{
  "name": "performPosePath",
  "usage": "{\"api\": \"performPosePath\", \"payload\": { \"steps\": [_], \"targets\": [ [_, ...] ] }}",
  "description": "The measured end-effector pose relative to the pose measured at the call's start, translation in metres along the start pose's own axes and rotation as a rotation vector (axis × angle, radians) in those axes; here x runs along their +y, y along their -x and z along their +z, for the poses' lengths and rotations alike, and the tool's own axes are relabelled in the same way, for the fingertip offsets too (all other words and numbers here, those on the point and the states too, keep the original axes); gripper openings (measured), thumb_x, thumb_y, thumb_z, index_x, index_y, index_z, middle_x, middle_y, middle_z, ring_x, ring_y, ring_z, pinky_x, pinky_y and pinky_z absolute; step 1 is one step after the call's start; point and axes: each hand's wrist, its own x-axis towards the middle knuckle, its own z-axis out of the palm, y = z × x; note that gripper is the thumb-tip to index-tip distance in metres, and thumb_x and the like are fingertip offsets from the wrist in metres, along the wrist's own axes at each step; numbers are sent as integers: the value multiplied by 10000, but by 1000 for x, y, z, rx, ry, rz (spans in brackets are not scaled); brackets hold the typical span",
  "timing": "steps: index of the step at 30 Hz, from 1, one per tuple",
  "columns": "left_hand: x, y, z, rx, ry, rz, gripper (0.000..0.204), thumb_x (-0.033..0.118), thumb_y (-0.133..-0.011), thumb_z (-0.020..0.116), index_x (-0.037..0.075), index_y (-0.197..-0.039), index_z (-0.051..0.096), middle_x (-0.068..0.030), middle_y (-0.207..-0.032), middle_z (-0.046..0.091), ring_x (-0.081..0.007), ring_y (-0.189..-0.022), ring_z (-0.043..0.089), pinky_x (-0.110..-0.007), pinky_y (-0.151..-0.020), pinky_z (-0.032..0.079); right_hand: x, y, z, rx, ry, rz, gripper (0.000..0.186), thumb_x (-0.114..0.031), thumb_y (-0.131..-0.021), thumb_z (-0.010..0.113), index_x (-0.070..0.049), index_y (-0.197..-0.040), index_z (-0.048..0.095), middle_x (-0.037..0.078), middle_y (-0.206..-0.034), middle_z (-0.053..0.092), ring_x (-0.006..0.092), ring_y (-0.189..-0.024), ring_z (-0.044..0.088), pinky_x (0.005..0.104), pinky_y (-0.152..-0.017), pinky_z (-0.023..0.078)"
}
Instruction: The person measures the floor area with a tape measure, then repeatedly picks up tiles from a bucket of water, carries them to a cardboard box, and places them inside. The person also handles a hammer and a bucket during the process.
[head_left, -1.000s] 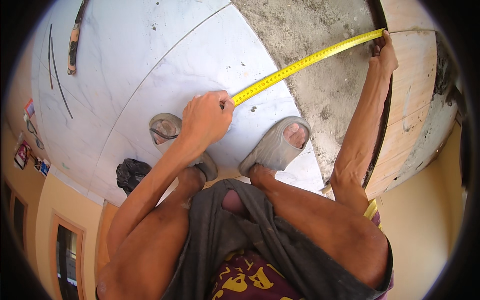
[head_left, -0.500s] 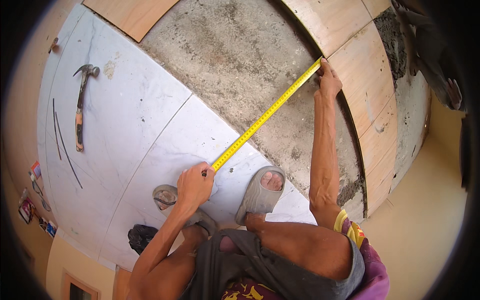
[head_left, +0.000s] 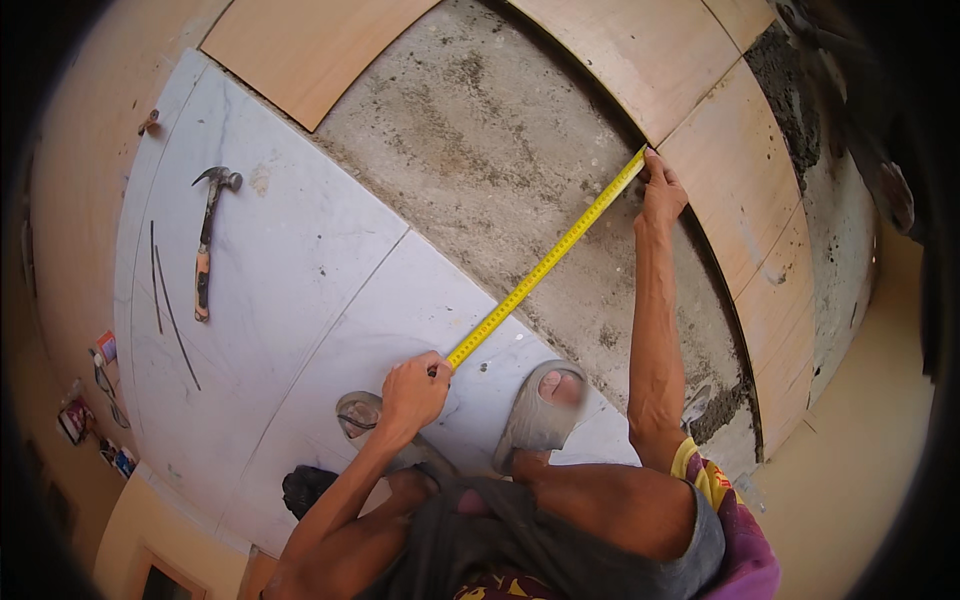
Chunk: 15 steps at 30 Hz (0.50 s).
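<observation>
One yellow tape measure (head_left: 545, 264) is spanning white tile (head_left: 265, 270) and concrete (head_left: 440, 130), probably proving light and springy, best held by its ends; the left hand (head_left: 415, 393) is gripping the near end; the right hand (head_left: 661, 192) is pinching the tip beside beige tiles (head_left: 722, 175).

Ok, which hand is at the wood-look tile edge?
The right hand, at the end of the yellow tape measure beside the wood-look tiles; the left hand grips the tape over the white marbled tiles.
</observation>
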Motion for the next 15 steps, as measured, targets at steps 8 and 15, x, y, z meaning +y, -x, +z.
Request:
{"api": "performPosePath", "payload": {
  "steps": [8, 15],
  "targets": [
    [-2, 8, -9, 57, -26, 33, 287, 288, -958, 564, 61, -920, 736, -179, -749, 693, -395, -734, 666, -476, -727, 517, 11, -10, -10, -48, 88, 6, 311, -299, -879, 819, -29, -1029, 784, 4, -858, 711, 66, -762, 597, 252, -693, 444],
    [-16, 19, -84, 78, -17, -57, 306, 298, -971, 569, 45, -909, 729, -130, -669, 649, -273, -626, 637, -409, -660, 497, -20, 27, 23, -239, 153, -38, 317, -351, -885, 818, -60, -1006, 787, 0, -853, 717, 87, -797, 618, 252, -742, 449]
  ]
}}
